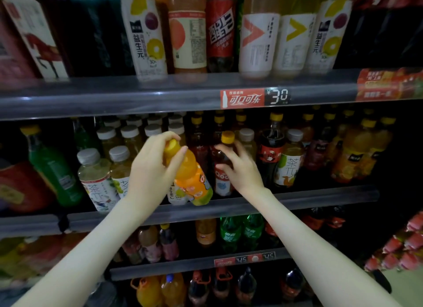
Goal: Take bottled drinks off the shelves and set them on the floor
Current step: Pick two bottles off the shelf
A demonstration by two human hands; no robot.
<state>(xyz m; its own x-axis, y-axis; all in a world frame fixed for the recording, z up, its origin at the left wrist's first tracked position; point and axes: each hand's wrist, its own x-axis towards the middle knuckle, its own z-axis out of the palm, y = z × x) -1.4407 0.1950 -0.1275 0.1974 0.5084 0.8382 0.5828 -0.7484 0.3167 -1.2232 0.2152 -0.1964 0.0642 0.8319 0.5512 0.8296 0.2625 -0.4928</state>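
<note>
My left hand (pixel 152 169) grips an orange drink bottle (pixel 193 181) by its neck and yellow cap, tilted, just in front of the middle shelf (pixel 297 200). My right hand (pixel 240 167) curls around a dark red bottle with a yellow cap (pixel 223 176) that stands on the middle shelf. Its fingers are slightly blurred. Rows of other bottles fill this shelf on both sides.
Tall bottles and cartons line the upper shelf (pixel 137 96), which carries a red price tag (pixel 254 98). Lower shelves hold green, orange and dark bottles (pixel 231 234). Green bottles (pixel 55 167) lean at the left. Red packs (pixel 402 245) are stacked at the lower right.
</note>
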